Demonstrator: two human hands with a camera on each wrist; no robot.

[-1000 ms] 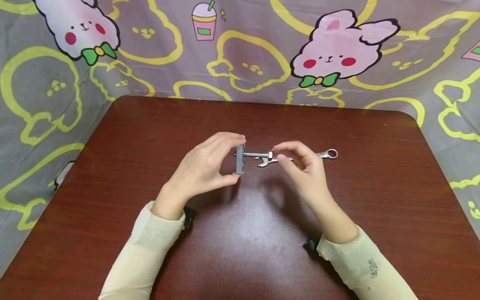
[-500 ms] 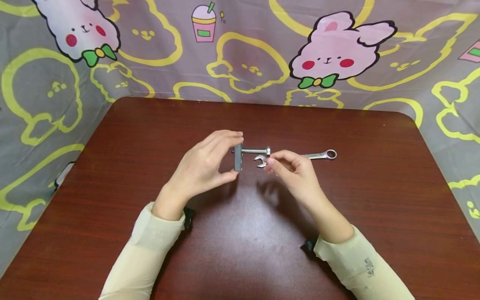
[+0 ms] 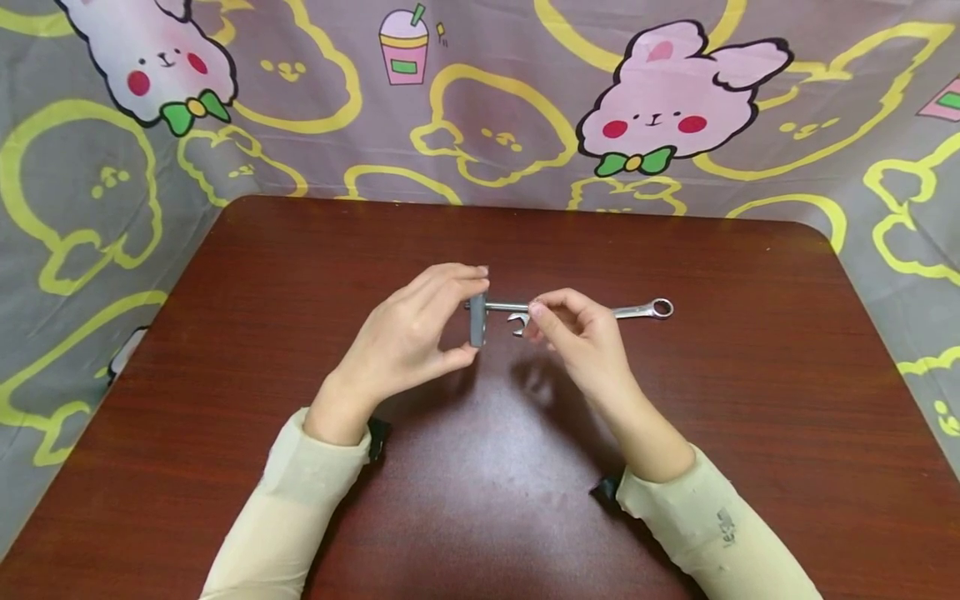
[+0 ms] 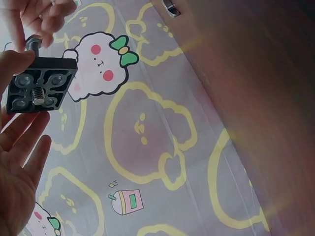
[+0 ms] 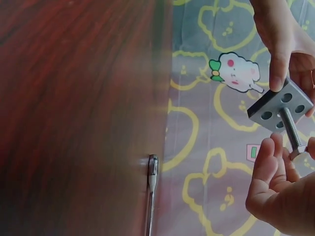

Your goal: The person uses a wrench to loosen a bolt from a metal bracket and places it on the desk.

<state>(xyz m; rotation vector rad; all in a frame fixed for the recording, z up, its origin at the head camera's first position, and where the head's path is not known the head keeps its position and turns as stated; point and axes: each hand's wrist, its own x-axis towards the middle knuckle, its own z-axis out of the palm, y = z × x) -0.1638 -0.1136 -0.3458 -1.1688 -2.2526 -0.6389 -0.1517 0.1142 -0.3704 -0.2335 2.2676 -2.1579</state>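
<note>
A square grey plate [image 3: 477, 321] with four corner holes stands on edge between the thumb and fingers of my left hand [image 3: 412, 325]. Through its middle runs a metal bolt [image 3: 507, 307], its threaded tip poking out on the ribbed side in the left wrist view. My right hand [image 3: 588, 333] pinches the hex head [image 5: 298, 153] at the bolt's other end with thumb and fingertips. Both hands hold these parts above the table. Behind the right hand, a combination wrench [image 3: 641, 311] lies on the table, its middle hidden by the fingers.
The dark red-brown wooden table [image 3: 300, 250] spreads around and below the hands. Behind it and along both sides hangs a grey cloth [image 3: 510, 50] printed with cartoon rabbits and yellow outlines. Black straps [image 3: 606, 490] show at the wrists under pale sleeves.
My right hand has moved in from beside the bolt head, dipped just below it, then risen to pinch it. The left hand keeps the plate in nearly the same place.
</note>
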